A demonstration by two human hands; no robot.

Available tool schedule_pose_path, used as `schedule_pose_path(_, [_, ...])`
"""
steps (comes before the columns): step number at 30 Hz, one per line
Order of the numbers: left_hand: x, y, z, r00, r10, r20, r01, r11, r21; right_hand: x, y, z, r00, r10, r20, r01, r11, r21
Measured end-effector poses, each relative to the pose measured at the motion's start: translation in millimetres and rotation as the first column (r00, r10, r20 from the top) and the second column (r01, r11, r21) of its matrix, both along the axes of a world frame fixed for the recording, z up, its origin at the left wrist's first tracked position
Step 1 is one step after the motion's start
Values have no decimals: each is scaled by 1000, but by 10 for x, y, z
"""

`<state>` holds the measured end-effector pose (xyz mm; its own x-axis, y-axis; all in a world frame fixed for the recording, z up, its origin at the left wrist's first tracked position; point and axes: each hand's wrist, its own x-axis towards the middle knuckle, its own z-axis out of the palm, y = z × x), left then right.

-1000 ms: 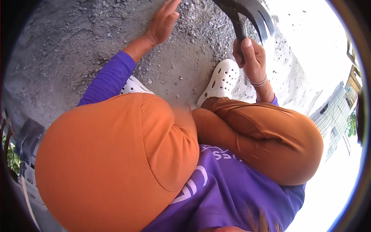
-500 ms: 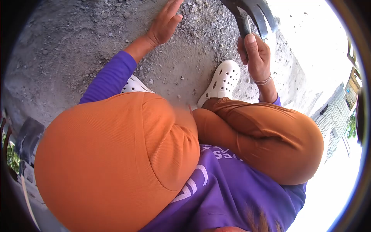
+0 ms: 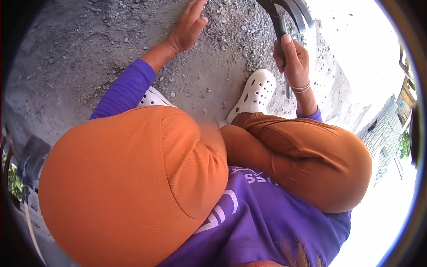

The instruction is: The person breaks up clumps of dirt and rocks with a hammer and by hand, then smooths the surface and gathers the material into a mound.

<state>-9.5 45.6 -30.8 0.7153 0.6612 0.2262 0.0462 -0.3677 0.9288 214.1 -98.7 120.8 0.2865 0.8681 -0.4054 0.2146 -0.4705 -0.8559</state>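
Ground (image 3: pixel 111 53): grey, gravelly, across upper frame.
Pronged tool (image 3: pixel 280 26): dark, at top edge, right of centre.
Right hand (image 3: pixel 294 60): wrapped round pronged tool.
Left hand (image 3: pixel 187 27): fingers extended, top edge, left of centre.

We lost the finger ends of the left hand (image 3: pixel 187 29) and part of the forked tool (image 3: pixel 281 24) past the top edge, couldn't see the grip inside the right hand (image 3: pixel 294 58), had the left shoe (image 3: pixel 153 98) mostly blocked by the orange trouser leg (image 3: pixel 106 178), and got only partial shirt lettering (image 3: pixel 217 217).
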Motion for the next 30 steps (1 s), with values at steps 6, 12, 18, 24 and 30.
schedule_pose_path(6, [4,10,1,999,-12,-34,13,999,31,-26,132,-95,996,35,87,-41,997,65])
schedule_pose_path(12, [18,50,70,1000,2,13,-2,1000,5,107,144,-481,996,-24,88,42,976,-212])
schedule_pose_path(18, [-7,-27,15,1000,6,8,-6,1000,14,0,87,254,998,-14,-62,10,998,-59])
schedule_pose_path(24, [9,11,-29,1000,4,-8,-4,999,45,-57,26,-470,932,149,330,-125,988,-96])
schedule_pose_path(30, [-11,-12,-18,1000,-6,-30,7,999,37,34,-41,-406,996,25,86,-11,987,-157])
